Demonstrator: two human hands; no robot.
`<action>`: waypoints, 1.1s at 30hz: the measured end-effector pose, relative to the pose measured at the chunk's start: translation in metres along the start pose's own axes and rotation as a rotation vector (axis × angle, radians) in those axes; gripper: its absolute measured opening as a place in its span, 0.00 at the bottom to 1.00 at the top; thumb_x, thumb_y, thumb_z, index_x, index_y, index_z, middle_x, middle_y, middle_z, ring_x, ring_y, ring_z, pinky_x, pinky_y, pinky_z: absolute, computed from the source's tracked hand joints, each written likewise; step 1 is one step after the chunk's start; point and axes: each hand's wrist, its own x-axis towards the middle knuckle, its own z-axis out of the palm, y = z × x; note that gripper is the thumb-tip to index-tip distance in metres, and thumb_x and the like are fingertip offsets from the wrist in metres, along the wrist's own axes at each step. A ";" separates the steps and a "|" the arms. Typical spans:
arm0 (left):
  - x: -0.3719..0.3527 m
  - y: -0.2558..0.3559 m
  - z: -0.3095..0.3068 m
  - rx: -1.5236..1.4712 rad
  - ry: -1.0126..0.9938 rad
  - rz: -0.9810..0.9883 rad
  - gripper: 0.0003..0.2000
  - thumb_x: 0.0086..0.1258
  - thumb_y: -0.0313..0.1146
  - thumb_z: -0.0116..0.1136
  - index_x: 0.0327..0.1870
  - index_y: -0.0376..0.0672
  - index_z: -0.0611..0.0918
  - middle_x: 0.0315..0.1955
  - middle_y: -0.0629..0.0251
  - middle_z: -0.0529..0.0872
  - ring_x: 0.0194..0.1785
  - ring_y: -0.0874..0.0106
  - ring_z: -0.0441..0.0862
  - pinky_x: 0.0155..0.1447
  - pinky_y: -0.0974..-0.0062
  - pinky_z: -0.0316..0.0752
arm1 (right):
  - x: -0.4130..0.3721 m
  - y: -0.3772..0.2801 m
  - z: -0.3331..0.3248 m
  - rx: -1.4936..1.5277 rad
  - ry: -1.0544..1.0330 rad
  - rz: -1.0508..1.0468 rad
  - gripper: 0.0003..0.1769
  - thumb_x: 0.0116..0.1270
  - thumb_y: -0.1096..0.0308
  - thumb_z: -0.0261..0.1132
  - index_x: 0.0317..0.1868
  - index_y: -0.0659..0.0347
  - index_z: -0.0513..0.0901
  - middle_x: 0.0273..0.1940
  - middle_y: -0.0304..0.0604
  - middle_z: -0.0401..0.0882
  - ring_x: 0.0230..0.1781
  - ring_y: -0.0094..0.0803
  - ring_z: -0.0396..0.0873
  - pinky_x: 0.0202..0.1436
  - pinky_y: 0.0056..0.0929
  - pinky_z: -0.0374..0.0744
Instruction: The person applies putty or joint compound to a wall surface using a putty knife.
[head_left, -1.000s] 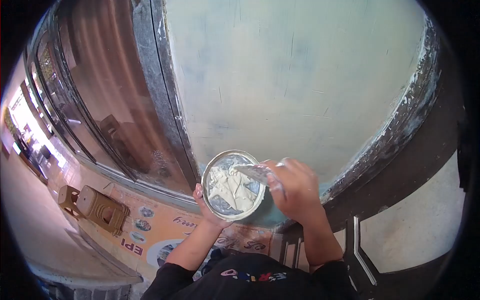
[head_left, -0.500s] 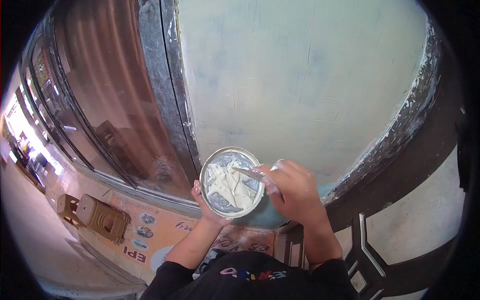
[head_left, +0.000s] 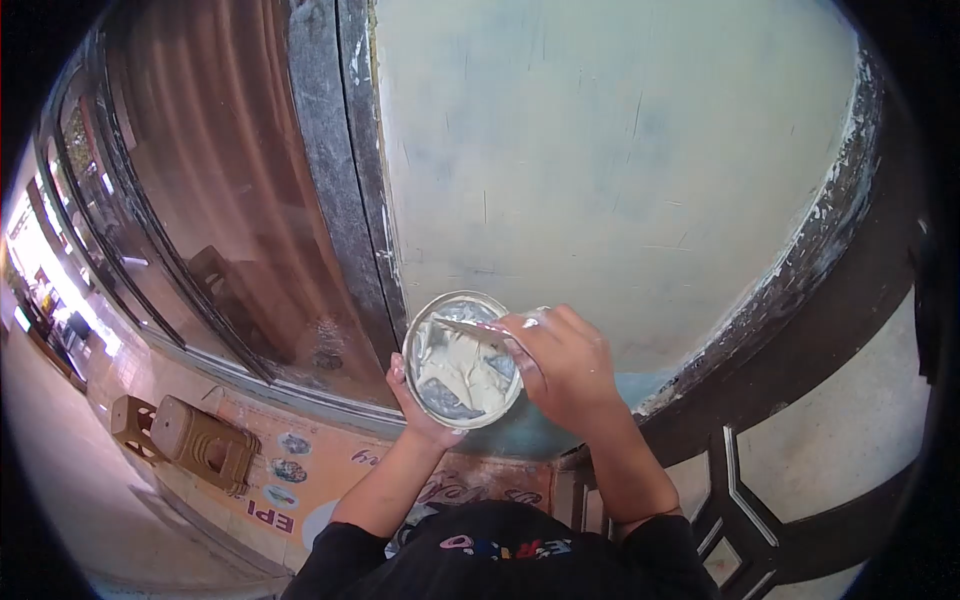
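Note:
A round tin (head_left: 463, 424) of thick white putty (head_left: 462, 368) is tilted so that its open top faces me. My left hand (head_left: 424, 418) is closed around its lower left side, with the fingers underneath hidden. In my right hand (head_left: 568, 362) is a flat putty scraper (head_left: 468, 328), pinched between thumb and fingers. Its blade reaches across the upper part of the tin, touching or just over the putty. White smears mark the fingers of both hands.
A pale painted panel (head_left: 620, 180) fills the wall ahead, edged by a worn dark frame (head_left: 335, 150). Glass with a brown curtain (head_left: 220, 130) stands left. Stacked brown plastic stools (head_left: 205, 440) and a printed orange banner (head_left: 320, 465) lie below left. Dark patterned metalwork (head_left: 735, 490) is right.
My right hand has moved left, bringing the scraper's blade farther across the tin toward its upper left rim. My left hand keeps its hold, and the view has shifted slightly.

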 end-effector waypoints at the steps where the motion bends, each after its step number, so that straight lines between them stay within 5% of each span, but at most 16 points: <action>1: 0.001 0.000 -0.003 0.019 0.002 0.009 0.41 0.61 0.74 0.43 0.67 0.50 0.70 0.62 0.60 0.75 0.62 0.58 0.74 0.63 0.53 0.71 | -0.001 -0.002 0.004 -0.028 -0.045 -0.007 0.16 0.54 0.74 0.67 0.45 0.54 0.84 0.30 0.38 0.79 0.32 0.39 0.76 0.33 0.36 0.77; 6: 0.003 0.005 0.001 0.054 0.061 -0.001 0.40 0.62 0.74 0.42 0.65 0.51 0.72 0.59 0.60 0.76 0.59 0.59 0.76 0.59 0.54 0.75 | -0.003 -0.007 0.005 -0.005 -0.163 -0.084 0.19 0.52 0.75 0.67 0.46 0.52 0.85 0.29 0.37 0.79 0.30 0.37 0.76 0.32 0.34 0.77; 8: 0.003 0.001 -0.006 0.003 -0.037 -0.019 0.40 0.62 0.74 0.41 0.64 0.51 0.72 0.59 0.61 0.76 0.59 0.59 0.76 0.58 0.53 0.75 | 0.000 0.002 0.005 -0.065 -0.021 -0.028 0.22 0.48 0.74 0.67 0.47 0.51 0.84 0.30 0.34 0.77 0.33 0.34 0.76 0.33 0.33 0.78; 11: 0.004 -0.003 0.004 0.014 0.111 0.070 0.40 0.62 0.74 0.41 0.64 0.51 0.72 0.58 0.61 0.76 0.60 0.60 0.75 0.61 0.55 0.72 | -0.003 -0.003 0.009 -0.044 -0.108 -0.092 0.22 0.48 0.73 0.68 0.48 0.51 0.84 0.29 0.34 0.77 0.33 0.34 0.76 0.32 0.33 0.77; 18: 0.006 -0.015 0.004 0.101 0.079 0.070 0.41 0.64 0.72 0.39 0.68 0.48 0.69 0.62 0.59 0.74 0.63 0.59 0.73 0.66 0.57 0.69 | -0.010 0.019 0.004 -0.095 0.033 -0.052 0.20 0.51 0.72 0.67 0.48 0.52 0.84 0.30 0.35 0.78 0.34 0.36 0.77 0.35 0.35 0.77; 22: 0.009 -0.019 0.020 0.042 0.057 0.041 0.39 0.64 0.70 0.40 0.68 0.50 0.70 0.63 0.60 0.74 0.63 0.59 0.73 0.66 0.57 0.69 | -0.018 0.021 -0.004 0.076 -0.118 -0.066 0.21 0.49 0.73 0.67 0.48 0.52 0.84 0.31 0.37 0.78 0.35 0.37 0.76 0.38 0.36 0.77; 24: 0.008 -0.028 0.017 0.029 0.014 0.045 0.38 0.65 0.70 0.40 0.68 0.51 0.70 0.63 0.60 0.74 0.63 0.59 0.73 0.66 0.57 0.69 | -0.015 0.032 -0.009 -0.042 0.032 -0.021 0.22 0.50 0.72 0.67 0.49 0.52 0.83 0.33 0.36 0.78 0.35 0.37 0.76 0.38 0.37 0.77; 26: 0.009 -0.036 0.021 0.036 0.141 0.056 0.38 0.65 0.70 0.39 0.67 0.51 0.70 0.63 0.60 0.74 0.63 0.59 0.73 0.65 0.57 0.69 | -0.017 0.030 -0.011 -0.083 0.018 -0.011 0.23 0.50 0.72 0.67 0.50 0.52 0.82 0.33 0.37 0.78 0.36 0.38 0.76 0.38 0.37 0.77; 30: 0.009 -0.035 0.021 0.059 0.001 -0.025 0.39 0.65 0.71 0.38 0.67 0.49 0.70 0.63 0.61 0.74 0.64 0.60 0.73 0.66 0.59 0.69 | -0.027 0.033 -0.019 0.067 -0.149 -0.057 0.24 0.49 0.72 0.66 0.50 0.50 0.83 0.33 0.36 0.77 0.36 0.38 0.75 0.38 0.38 0.77; 33: 0.005 -0.048 0.032 0.100 0.070 0.020 0.40 0.65 0.71 0.38 0.67 0.47 0.70 0.62 0.59 0.75 0.62 0.60 0.74 0.65 0.59 0.70 | -0.027 0.042 -0.018 -0.092 -0.010 0.047 0.21 0.53 0.72 0.66 0.50 0.50 0.83 0.33 0.37 0.78 0.37 0.37 0.76 0.39 0.38 0.78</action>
